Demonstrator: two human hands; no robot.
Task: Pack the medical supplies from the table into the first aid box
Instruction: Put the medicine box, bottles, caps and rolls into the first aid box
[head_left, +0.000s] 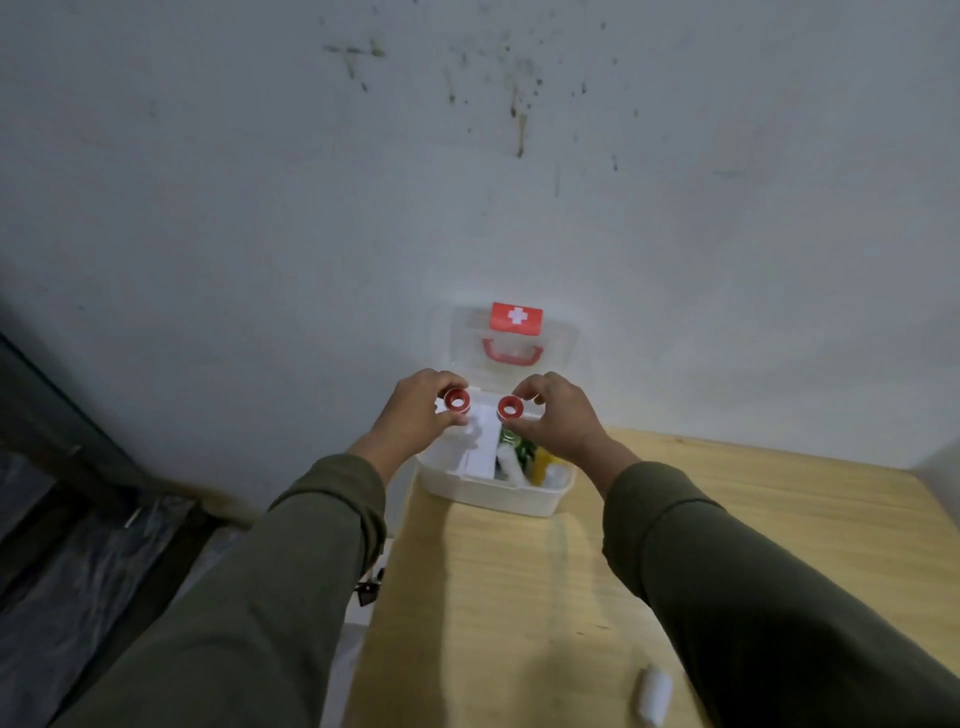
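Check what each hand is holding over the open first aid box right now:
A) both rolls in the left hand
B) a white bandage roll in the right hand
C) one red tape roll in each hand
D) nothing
C: the left hand pinches one red tape roll and the right hand pinches the other red tape roll, both above the first aid box.

Two red-rimmed tape rolls (456, 400) (509, 408), one box (493, 493), one bandage roll (653, 695).

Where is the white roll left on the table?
The white roll lies at the bottom right of the head view, on the wooden table, beside the right sleeve.
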